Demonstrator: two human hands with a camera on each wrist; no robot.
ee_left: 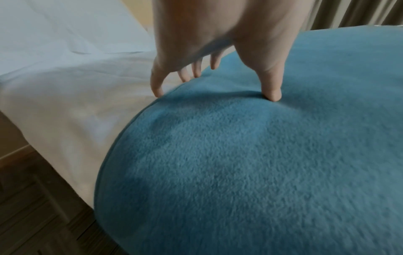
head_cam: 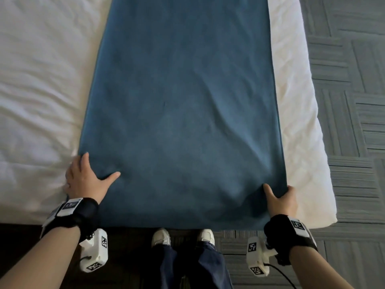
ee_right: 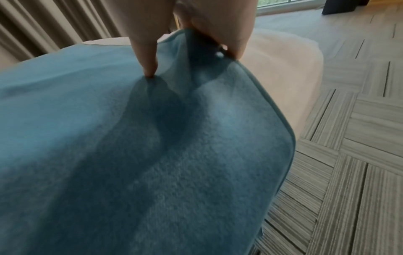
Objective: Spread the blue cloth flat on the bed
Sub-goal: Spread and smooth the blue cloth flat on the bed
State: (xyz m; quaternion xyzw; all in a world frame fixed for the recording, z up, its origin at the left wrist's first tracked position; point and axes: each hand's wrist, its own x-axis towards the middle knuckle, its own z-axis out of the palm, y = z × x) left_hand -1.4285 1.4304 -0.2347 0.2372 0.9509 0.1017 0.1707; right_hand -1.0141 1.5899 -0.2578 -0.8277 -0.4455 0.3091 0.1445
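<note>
**Blue cloth lies lengthwise up the bed, both hands at its near corners**

A person stands at the foot edge of a bed (head_cam: 37, 84) made up with white sheets. A blue cloth (head_cam: 183, 105), a fleecy blanket with a stitched hem, runs along the bed's right half. Its long axis points straight away from the person, from the foot edge towards the far end, and its top is cut off by the head view. Its right hem lies just inside the bed's right edge, with a strip of white sheet showing beside it.

The left hand (head_cam: 87, 180) is at the cloth's near left corner. Its fingers are straight and spread. The thumb presses down on the cloth; the other fingertips rest along the left hem, some on the sheet. It holds nothing.

The right hand (head_cam: 280, 198) is at the near right corner. It pinches the cloth's right hem: the thumb lies on top and the fingers curl round the edge, lifting a small fold, as the right wrist view shows.

Soft wrinkles run diagonally up from the right hand towards the cloth's middle. The left side looks smoother.

Both hands are equally near the foot edge, with the whole cloth lying ahead of them. The task looks almost done. The remaining move is probably a light pull towards the foot edge and outwards at the right corner to draw those wrinkles flat.

Beyond the bed's right edge is grey patterned carpet (head_cam: 354, 80).
</note>
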